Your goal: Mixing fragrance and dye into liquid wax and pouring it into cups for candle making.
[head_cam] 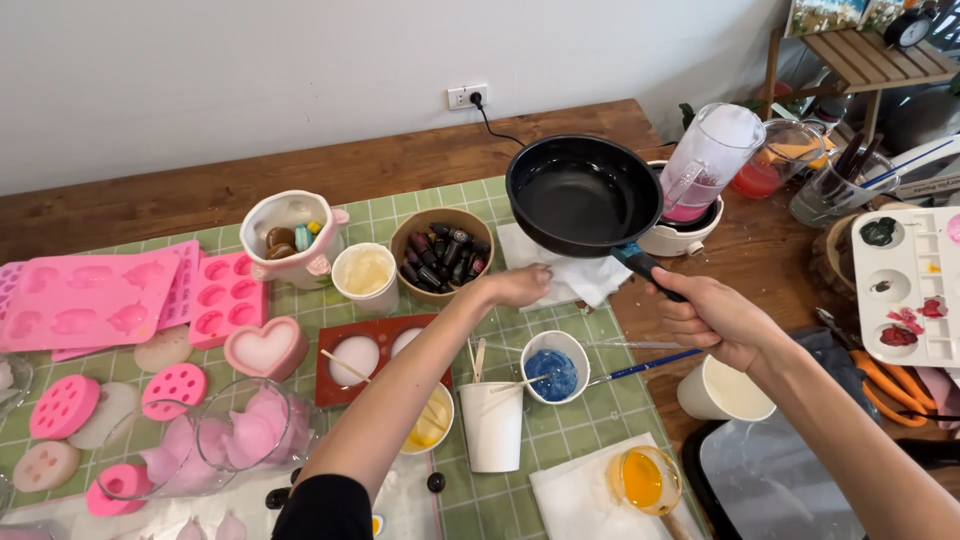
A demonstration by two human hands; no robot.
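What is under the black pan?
The right hand holds the black pan up over a white cloth. The left hand touches it. The pan hides part of the cloth.
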